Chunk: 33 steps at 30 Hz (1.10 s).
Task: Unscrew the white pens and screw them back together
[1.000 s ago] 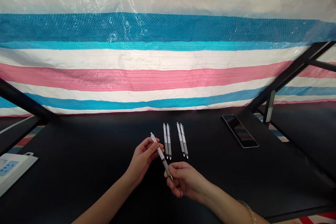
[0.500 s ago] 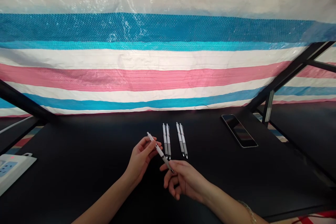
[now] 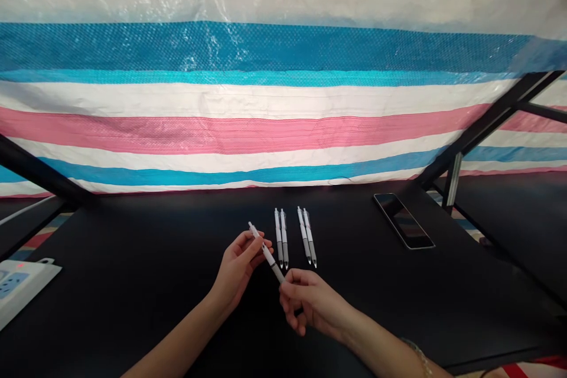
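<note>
Two hands (image 3: 239, 261) (image 3: 312, 300), grip closed around pen (image 3: 269, 256), black table (image 3: 155, 254) below, striped sheeting (image 3: 283, 100) beyond.

Relative to the person: held pen (image 3: 269, 256) at 12 o'clock; two pen pairs (image 3: 284, 233) beyond it on the table (image 3: 398, 283); phone (image 3: 404, 221) at 1 o'clock; power strip (image 3: 32, 290) at 10 o'clock.

Five slim white-and-grey pens (image 3: 268, 256), one flat black phone (image 3: 404, 221), one white plastic power strip (image 3: 27, 292) and two hands (image 3: 238, 261) are seen.
</note>
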Available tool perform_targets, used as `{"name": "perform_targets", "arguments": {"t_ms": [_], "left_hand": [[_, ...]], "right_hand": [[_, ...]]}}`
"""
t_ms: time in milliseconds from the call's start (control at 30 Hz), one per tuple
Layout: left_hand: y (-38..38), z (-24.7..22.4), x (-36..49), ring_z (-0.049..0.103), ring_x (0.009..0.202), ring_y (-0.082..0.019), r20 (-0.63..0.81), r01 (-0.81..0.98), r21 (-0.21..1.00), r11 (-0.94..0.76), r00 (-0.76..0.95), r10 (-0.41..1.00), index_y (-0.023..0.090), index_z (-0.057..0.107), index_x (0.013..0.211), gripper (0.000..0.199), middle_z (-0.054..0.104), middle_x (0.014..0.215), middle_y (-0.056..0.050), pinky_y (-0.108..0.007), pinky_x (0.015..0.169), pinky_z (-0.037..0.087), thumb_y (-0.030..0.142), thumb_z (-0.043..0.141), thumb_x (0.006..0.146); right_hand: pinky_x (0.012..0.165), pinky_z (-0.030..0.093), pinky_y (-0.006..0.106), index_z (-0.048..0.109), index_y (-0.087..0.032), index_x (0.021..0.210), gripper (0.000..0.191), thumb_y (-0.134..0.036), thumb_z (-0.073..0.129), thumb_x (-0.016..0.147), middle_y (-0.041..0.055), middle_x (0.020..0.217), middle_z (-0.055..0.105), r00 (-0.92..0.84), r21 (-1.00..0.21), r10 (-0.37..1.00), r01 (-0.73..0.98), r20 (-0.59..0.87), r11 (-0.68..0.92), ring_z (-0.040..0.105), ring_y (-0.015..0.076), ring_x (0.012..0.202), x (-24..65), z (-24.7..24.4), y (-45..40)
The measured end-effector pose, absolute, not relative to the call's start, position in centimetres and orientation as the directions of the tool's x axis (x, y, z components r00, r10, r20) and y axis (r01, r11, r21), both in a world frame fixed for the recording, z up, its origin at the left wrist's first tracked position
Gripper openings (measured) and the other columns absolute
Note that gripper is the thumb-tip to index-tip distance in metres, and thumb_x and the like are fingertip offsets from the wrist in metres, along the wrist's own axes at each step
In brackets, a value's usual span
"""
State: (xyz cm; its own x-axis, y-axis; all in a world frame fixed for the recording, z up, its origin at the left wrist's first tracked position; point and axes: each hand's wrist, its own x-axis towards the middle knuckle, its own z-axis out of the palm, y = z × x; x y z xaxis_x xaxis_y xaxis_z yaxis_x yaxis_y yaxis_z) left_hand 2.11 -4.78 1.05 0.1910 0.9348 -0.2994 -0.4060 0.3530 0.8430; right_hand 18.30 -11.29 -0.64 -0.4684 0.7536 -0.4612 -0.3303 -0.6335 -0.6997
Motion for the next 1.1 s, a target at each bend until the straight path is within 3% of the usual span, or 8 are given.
{"name": "perform_targets", "arguments": {"t_ms": [100,167,300,433,533,633,833,1100], "left_hand": [[-4.80,0.99,2.10,0.063,0.072,-0.016,-0.298,-0.407,0.843,0.351,0.189,0.936,0.015,0.065,0.084,0.024,0.069,0.076,-0.005,-0.025,0.071,0.050,0.030,0.075,0.069],[-4.83,0.96,2.09,0.063,0.072,-0.016,-0.297,-0.407,0.844,0.351,0.191,0.936,0.015,0.065,0.084,0.024,0.069,0.076,-0.005,-0.025,0.071,0.050,0.030,0.075,0.069],[-4.83,0.84,2.08,0.063,0.073,-0.016,-0.299,-0.399,0.845,0.357,0.203,0.933,0.015,0.064,0.086,0.023,0.068,0.077,-0.005,-0.026,0.071,0.050,0.030,0.073,0.071],[-4.71,0.76,2.07,0.063,0.073,-0.015,-0.302,-0.395,0.846,0.357,0.196,0.933,0.015,0.064,0.085,0.021,0.068,0.078,-0.005,-0.026,0.072,0.050,0.029,0.072,0.073],[-4.72,0.85,2.09,0.063,0.074,-0.015,-0.306,-0.391,0.848,0.358,0.190,0.933,0.015,0.064,0.086,0.021,0.068,0.077,-0.005,-0.026,0.072,0.050,0.029,0.072,0.073],[-4.82,0.92,2.09,0.063,0.073,-0.015,-0.307,-0.393,0.846,0.361,0.194,0.932,0.015,0.064,0.086,0.022,0.068,0.077,-0.005,-0.026,0.071,0.050,0.029,0.073,0.072],[-4.84,0.53,2.03,0.063,0.075,-0.015,-0.303,-0.405,0.838,0.365,0.212,0.929,0.015,0.064,0.085,0.020,0.068,0.078,-0.005,-0.025,0.072,0.050,0.029,0.072,0.073],[-4.77,0.31,2.00,0.064,0.077,-0.016,-0.277,-0.405,0.841,0.359,0.248,0.928,0.015,0.064,0.088,0.018,0.068,0.081,-0.005,-0.025,0.073,0.050,0.027,0.070,0.076]], "right_hand": [[0.039,0.042,0.019,0.056,-0.012,0.088,0.041,-0.052,0.053,0.080,0.0024,0.064,0.059,-0.499,-0.675,0.731,-0.333,-0.466,-0.658,0.054,0.0102,0.048,18.31,-0.66,-11.30],[0.040,0.044,0.020,0.054,-0.014,0.093,0.040,-0.051,0.057,0.078,0.0028,0.071,0.060,-0.483,-0.685,0.742,-0.335,-0.465,-0.647,0.056,0.0102,0.050,18.31,-0.61,-11.32],[0.038,0.042,0.018,0.048,-0.016,0.082,0.037,-0.041,0.072,0.068,-0.0005,0.070,0.059,-0.450,-0.714,0.768,-0.332,-0.455,-0.617,0.055,0.0097,0.050,18.34,-0.64,-11.36],[0.040,0.043,0.019,0.056,-0.012,0.087,0.037,-0.049,0.054,0.081,0.0025,0.066,0.057,-0.494,-0.680,0.738,-0.339,-0.460,-0.650,0.054,0.0101,0.051,18.38,-0.69,-11.36],[0.042,0.043,0.019,0.054,-0.014,0.093,0.036,-0.047,0.058,0.079,0.0029,0.073,0.059,-0.483,-0.690,0.745,-0.334,-0.459,-0.642,0.054,0.0100,0.053,18.39,-0.46,-11.37],[0.041,0.041,0.017,0.049,-0.017,0.084,0.033,-0.041,0.068,0.071,-0.0003,0.071,0.058,-0.464,-0.713,0.764,-0.330,-0.448,-0.618,0.054,0.0090,0.052,18.42,-0.27,-11.38],[0.040,0.040,0.018,0.056,-0.012,0.077,0.038,-0.050,0.059,0.077,0.0014,0.060,0.055,-0.497,-0.681,0.737,-0.337,-0.458,-0.650,0.052,0.0092,0.049,18.41,-0.46,-11.25],[0.035,0.034,0.018,0.056,-0.013,0.069,0.033,-0.045,0.058,0.074,0.0023,0.050,0.054,-0.491,-0.633,0.726,-0.378,-0.482,-0.676,0.047,0.0094,0.041,18.40,-1.07,-11.09]]}}
